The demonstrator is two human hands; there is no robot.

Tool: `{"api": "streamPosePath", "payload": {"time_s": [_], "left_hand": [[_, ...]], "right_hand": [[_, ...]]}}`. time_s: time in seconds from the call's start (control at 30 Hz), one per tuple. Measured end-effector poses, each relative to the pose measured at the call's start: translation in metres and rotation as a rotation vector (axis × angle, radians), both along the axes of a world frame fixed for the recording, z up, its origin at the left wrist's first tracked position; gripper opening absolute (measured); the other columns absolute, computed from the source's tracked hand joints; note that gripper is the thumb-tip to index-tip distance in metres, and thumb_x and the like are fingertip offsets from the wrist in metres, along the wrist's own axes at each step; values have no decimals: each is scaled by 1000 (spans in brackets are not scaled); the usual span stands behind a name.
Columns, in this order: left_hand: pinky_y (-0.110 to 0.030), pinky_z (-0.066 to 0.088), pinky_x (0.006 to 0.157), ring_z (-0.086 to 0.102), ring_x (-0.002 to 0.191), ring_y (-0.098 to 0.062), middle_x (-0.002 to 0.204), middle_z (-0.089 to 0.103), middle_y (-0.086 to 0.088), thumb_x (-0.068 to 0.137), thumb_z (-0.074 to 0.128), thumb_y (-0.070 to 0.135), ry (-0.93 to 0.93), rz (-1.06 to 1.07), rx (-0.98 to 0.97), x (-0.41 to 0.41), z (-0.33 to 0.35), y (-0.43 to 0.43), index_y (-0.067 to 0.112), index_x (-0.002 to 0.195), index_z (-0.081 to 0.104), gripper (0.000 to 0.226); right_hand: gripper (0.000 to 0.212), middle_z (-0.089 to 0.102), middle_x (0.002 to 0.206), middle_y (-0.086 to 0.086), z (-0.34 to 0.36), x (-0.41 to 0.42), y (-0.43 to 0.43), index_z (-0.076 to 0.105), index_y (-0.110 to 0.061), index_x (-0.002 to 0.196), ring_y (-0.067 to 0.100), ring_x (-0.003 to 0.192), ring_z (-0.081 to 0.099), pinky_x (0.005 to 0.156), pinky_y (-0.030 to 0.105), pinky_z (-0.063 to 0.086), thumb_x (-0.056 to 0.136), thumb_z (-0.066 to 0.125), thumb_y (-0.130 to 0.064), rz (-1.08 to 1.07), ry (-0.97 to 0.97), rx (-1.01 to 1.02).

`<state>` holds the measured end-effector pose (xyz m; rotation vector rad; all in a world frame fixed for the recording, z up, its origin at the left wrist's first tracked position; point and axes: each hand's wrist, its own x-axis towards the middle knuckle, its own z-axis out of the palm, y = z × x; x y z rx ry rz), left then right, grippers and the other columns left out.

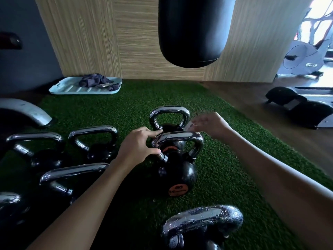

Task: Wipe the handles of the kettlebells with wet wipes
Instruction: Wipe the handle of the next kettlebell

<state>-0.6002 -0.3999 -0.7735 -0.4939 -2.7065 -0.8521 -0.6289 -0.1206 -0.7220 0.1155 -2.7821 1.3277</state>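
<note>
- The nearest kettlebell stands on green turf, its chrome handle beaded with droplets.
- The left hand curls thumb and fingers round the left corner of the middle kettlebell handle.
- The right hand, blurred, pinches a pale wet wipe just above that handle's right end.
- Farther off lie a pale tray and a hanging punching bag.
</note>
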Motion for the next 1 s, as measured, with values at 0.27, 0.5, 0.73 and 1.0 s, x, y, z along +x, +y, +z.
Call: {"api": "streamPosePath", "payload": {"time_s": [0.27,0.5,0.73,1.0], "left_hand": [[-18,37,66,51,86,2,114,57,31,74,87,45,-29,-93,-168,-28,7,-5,41,132,64,63],[-25,46,66,60,106,-6,122,62,28,75,85,50,66,-176,-359,-55,17,-11,45,133,62,63],[-25,45,56,61,83,-8,104,68,22,75,86,43,94,-189,-459,-97,23,10,49,126,66,55],[-21,35,49,55,65,-9,113,71,11,92,70,19,-100,25,-391,-76,41,42,50,124,67,45]], "right_hand": [[36,70,123,10,-12,-18,10,70,-8,121,31,106,67,84,41,53,86,76,-16,91,-206,-189],[31,71,122,6,-18,9,3,70,-20,116,10,81,60,57,25,36,86,77,-19,-39,-213,-356],[43,79,99,-2,-30,44,-14,72,-24,115,15,85,70,63,28,46,75,86,-25,-116,-189,-517],[38,80,90,-2,-38,56,-29,73,-30,103,19,68,74,46,23,48,70,87,-18,-139,-151,-554]]}}
